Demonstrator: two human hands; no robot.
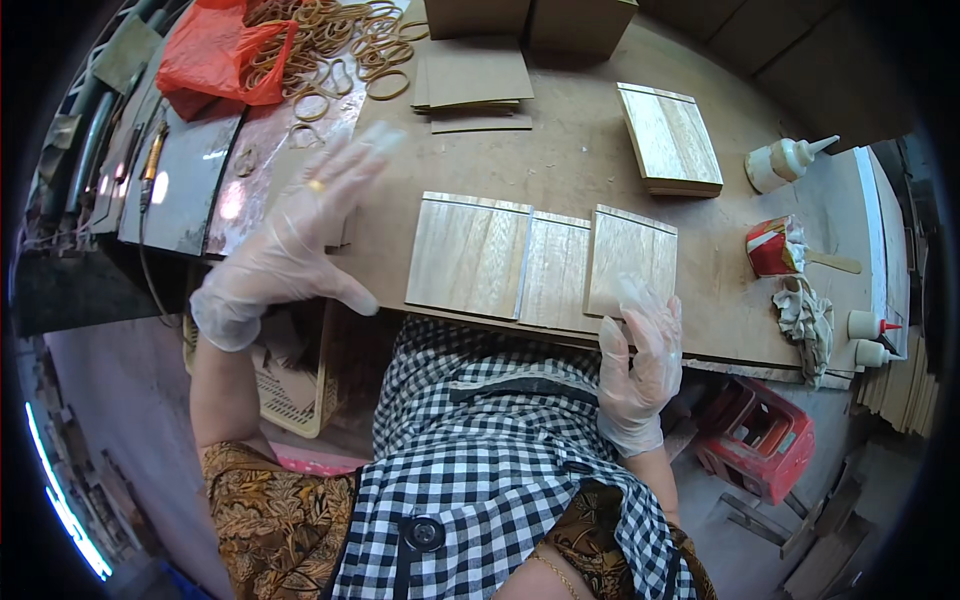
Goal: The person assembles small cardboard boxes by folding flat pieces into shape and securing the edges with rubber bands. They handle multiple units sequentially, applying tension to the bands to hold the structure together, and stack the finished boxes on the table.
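Observation:
Three pale wooden panels lie side by side along the table's near edge: a left panel (465, 255), a middle panel (556, 265) and a right panel (632, 250). Each has a dark line or groove near its far edge. The right panel overlaps the middle one. My right hand (643, 350), in a clear glove, has its fingertips at the near edge of the right panel, thumb apart from the fingers; whether it presses on the wood I cannot tell. My left hand (300, 235), also gloved, is raised left of the panels with fingers spread and nothing in it.
A stack of similar panels (672, 145) stands farther right, near a glue bottle (780, 165), a red-and-white tub (772, 248) with a stick, and a rag (803, 318). Cardboard sheets (475, 80), rubber bands (340, 40) and a red bag (215, 55) lie at the back. A red stool (765, 450) stands below.

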